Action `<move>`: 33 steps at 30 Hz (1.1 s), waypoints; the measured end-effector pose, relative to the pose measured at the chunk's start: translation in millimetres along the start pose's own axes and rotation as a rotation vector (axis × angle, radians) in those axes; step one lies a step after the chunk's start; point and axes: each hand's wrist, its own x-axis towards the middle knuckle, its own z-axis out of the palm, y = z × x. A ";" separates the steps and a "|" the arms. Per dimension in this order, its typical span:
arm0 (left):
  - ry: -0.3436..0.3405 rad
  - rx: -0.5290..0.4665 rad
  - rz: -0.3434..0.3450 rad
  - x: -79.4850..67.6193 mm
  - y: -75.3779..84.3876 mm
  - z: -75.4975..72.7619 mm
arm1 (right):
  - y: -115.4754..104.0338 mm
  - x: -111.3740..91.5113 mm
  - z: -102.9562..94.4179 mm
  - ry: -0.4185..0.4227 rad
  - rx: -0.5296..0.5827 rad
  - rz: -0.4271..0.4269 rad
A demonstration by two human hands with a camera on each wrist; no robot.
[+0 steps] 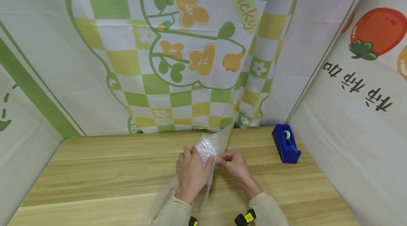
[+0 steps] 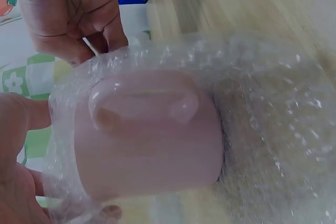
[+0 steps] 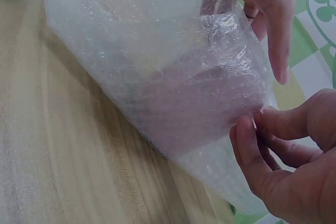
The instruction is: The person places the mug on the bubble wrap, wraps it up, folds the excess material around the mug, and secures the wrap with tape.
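Observation:
A pink mug (image 2: 152,153) with a handle lies on its side, seen through the clear bubble wrap (image 3: 126,40) around it. In the head view the wrapped bundle is at the middle of the table's far part, with loose wrap trailing toward the wearer and a pointed end at the back. My left hand (image 1: 192,173) holds the bundle from above, its thumb along the right side. From the right, my right hand (image 1: 236,167) pinches the edge of the wrap between thumb and index finger, close to the left thumb.
A blue tape dispenser (image 1: 286,146) with a white-cored roll stands at the table's back right. The wooden table (image 1: 105,169) meets a patterned curtain (image 1: 187,102) at the back, and printed cloth walls rise at both sides.

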 end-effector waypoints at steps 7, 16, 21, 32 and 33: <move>0.025 0.019 -0.026 3.1 5.0 4.3 | 2.4 3.1 0.7 -0.042 0.045 -0.029; 0.028 0.026 -0.055 7.3 6.7 6.4 | 6.9 6.3 -3.3 -0.030 0.094 0.003; 0.018 0.042 -0.064 7.8 9.4 5.9 | 8.4 6.1 -5.9 -0.034 0.114 0.023; -0.055 0.069 -0.068 10.6 13.0 0.0 | 11.4 3.5 -11.7 -0.021 -0.134 -0.061; -0.064 0.070 -0.065 11.1 13.2 -1.0 | 11.5 3.1 -12.7 -0.018 -0.152 -0.071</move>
